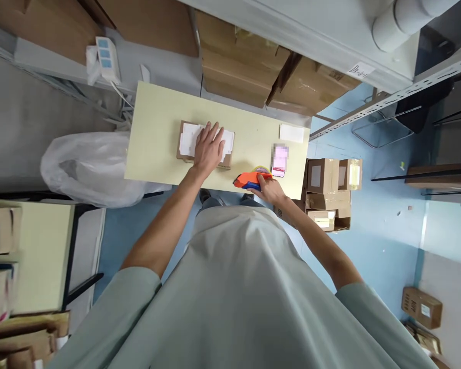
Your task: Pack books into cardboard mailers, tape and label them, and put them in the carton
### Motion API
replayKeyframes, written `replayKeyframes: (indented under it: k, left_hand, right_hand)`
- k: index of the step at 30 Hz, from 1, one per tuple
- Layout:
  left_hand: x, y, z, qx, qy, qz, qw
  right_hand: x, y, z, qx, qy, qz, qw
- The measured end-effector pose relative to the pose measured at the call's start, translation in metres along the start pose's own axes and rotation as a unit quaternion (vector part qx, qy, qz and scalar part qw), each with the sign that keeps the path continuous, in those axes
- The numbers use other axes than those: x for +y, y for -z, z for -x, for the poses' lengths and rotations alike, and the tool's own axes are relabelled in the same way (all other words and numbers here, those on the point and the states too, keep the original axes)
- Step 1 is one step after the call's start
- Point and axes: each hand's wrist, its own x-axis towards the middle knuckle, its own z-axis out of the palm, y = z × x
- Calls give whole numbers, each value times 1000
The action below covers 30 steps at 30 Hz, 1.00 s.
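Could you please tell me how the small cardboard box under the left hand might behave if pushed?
The cardboard box would probably keep its shape, given its straight edges. It seems unlikely to roll or tip, lying flat on the table. The white papers on top might slip if they are loose.

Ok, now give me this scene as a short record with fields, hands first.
left hand: left hand, spread over papers on a small box
right hand: right hand, gripping an orange and blue tape dispenser
right end of table: phone, white slip
beside table, left: plastic bag
floor, right: stacked cartons
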Motion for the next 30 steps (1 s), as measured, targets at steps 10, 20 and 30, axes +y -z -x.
replayKeyframes:
  k: [10,20,30]
  left_hand:
    - [-20,-31,-12,5,-45,-41,998]
    - [-27,-33,-14,11,-73,-45,996]
    - [-18,-30,-2,2,-86,-15,996]
  right_hand:
    - [21,-30,-38,72,75,105,989]
    - [8,-41,-76,67,59,138,986]
    - [-5,-52,-76,86,79,119,986]
